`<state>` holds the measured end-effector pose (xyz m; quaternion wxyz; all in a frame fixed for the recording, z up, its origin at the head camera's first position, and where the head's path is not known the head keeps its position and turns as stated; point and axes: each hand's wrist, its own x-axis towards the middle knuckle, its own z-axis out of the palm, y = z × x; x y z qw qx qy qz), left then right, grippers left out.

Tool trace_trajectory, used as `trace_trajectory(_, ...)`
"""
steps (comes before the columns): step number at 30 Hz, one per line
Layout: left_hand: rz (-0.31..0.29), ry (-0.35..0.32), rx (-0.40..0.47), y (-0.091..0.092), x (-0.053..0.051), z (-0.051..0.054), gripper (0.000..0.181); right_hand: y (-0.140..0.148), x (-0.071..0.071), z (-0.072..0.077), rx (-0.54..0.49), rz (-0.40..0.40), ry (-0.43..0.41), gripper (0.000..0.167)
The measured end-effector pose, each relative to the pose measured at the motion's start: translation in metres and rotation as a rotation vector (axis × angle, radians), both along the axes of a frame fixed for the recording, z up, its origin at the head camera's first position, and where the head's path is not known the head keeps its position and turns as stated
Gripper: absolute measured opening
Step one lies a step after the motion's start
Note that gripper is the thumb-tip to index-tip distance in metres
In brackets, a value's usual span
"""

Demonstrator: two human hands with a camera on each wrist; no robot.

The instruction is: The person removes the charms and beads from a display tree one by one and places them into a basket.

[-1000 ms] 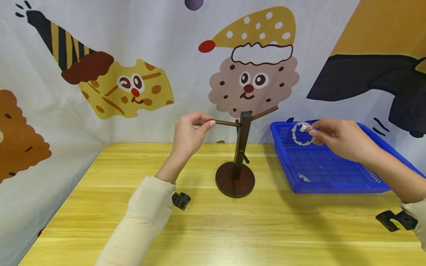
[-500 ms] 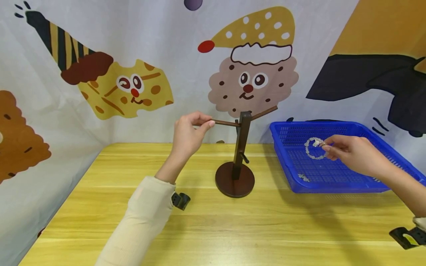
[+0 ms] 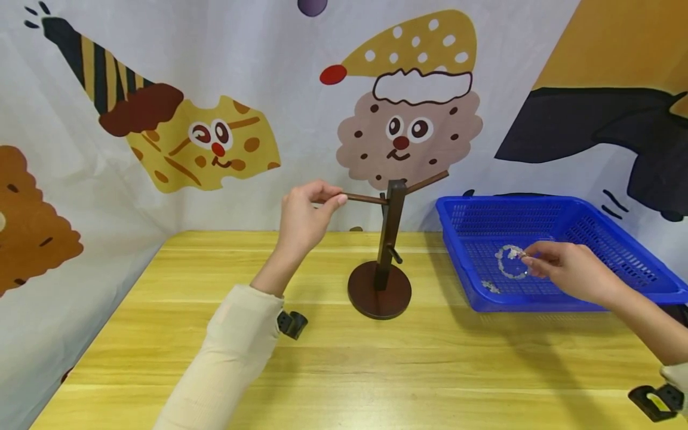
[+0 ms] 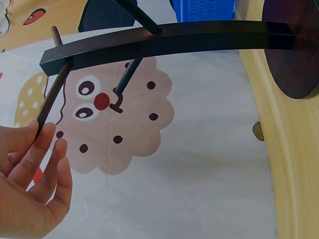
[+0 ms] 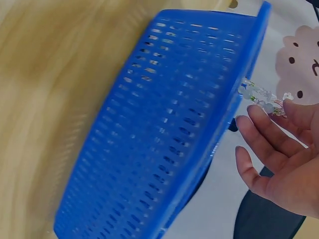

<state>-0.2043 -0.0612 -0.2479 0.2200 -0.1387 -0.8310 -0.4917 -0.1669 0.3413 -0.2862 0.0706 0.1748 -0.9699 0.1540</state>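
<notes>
With thumb and fingertips my left hand (image 3: 306, 218) pinches the end of a peg on a dark brown wooden stand (image 3: 391, 233), which stands upright on its round base. The left wrist view also shows my left hand (image 4: 35, 179) on that peg (image 4: 52, 97). Over the blue plastic basket (image 3: 459, 257), my right hand (image 3: 575, 272) pinches a clear beaded bracelet (image 3: 502, 269) by its charm end. In the right wrist view the bracelet (image 5: 259, 94) hangs at the fingertips, close to the basket rim. Another small clear beaded piece (image 3: 490, 287) lies inside the basket, at its near left corner.
The yellow wood-grain table (image 3: 344, 370) carries the stand and, to its right, the basket. Behind them hangs a white cloth (image 3: 301, 60) printed with cartoon figures. More pegs stick out of the stand's post, one (image 3: 427, 182) up to the right.
My right hand has moved right and then down with the bracelet, which now hangs lower, over the basket's inside. My left hand stays on the peg.
</notes>
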Motion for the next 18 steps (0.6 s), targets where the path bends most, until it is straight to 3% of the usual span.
trace_trajectory(9, 0.000, 0.000, 0.001, 0.000, 0.000, 0.001, 0.014, 0.004, -0.001, -0.014, -0.003, -0.011, -0.038, 0.013)
trace_trajectory(18, 0.008, -0.023, -0.016, -0.002, -0.001, 0.002, 0.014, 0.005, -0.003, -0.017, -0.007, -0.036, -0.080, 0.015)
